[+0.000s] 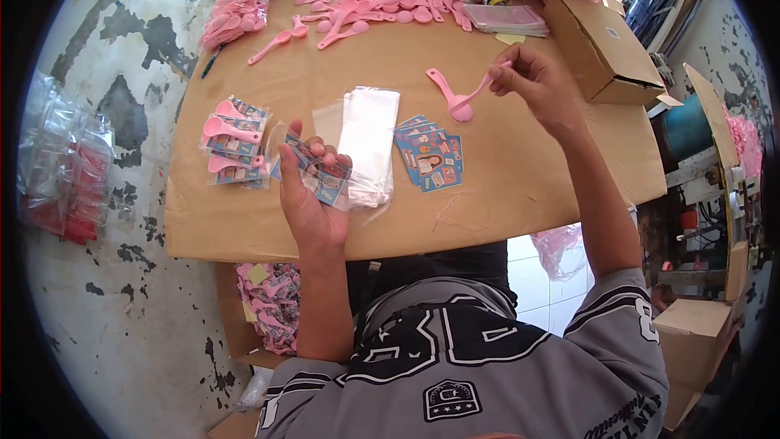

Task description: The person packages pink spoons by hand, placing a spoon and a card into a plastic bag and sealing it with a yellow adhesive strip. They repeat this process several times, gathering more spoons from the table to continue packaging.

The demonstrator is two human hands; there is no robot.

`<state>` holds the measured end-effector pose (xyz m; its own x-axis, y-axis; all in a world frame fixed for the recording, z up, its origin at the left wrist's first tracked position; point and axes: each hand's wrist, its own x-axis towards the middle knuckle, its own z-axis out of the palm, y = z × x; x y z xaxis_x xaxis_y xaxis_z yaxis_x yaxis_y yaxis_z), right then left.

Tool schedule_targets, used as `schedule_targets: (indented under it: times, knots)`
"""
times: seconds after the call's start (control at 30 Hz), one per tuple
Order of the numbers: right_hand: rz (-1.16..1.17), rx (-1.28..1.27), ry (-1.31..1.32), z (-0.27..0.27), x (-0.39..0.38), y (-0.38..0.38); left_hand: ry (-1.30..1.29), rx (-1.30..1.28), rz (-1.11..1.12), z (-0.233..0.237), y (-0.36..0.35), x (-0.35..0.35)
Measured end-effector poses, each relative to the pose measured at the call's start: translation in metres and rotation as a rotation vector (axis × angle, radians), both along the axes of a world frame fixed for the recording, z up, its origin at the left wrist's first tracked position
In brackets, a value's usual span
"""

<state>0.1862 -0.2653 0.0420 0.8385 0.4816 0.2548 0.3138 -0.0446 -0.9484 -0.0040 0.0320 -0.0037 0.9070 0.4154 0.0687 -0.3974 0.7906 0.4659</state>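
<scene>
My left hand (313, 195) holds a clear bag with a blue printed card (329, 184) in it, just left of a stack of clear plastic bags (370, 142). Between the thumb and fingers of my right hand (528, 85) is the handle of a pink spoon (479, 93), its bowl low over the table. Against it lies another pink spoon (439, 81); whether they touch is unclear. Blue printed cards (439, 164) are fanned out right of the bags. At the left, packed bags (236, 146) with cards and pink spoons lie in a pile.
Loose pink spoons (390, 6) cover the back of the brown table (244, 236). Bagged spoons (236, 12) lie at the back left. A cardboard box (601, 49) stands at the back right, beside a clear packet stack (508, 20). Below the front edge is a box of packed bags (272, 305).
</scene>
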Motion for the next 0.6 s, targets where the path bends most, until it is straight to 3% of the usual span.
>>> schedule_targets:
  times: [0.23,0.37,0.5,0.6]
  knots:
    - [-0.029,-0.136,-0.024,-0.021,-0.023,-0.014,-0.010,0.003,-0.030,0.006,-0.006,0.003]
    - [-0.022,-0.369,-0.094,-0.002,-0.002,-0.062,-0.016,0.016,-0.008,0.004,0.000,0.002]
    - [-0.253,-0.323,-0.206,0.012,-0.005,-0.080,-0.017,0.011,0.016,0.001,0.004,0.002]
    - [-0.149,-0.171,-0.137,0.001,-0.026,-0.063,-0.013,0.022,0.015,-0.001,0.006,0.004]
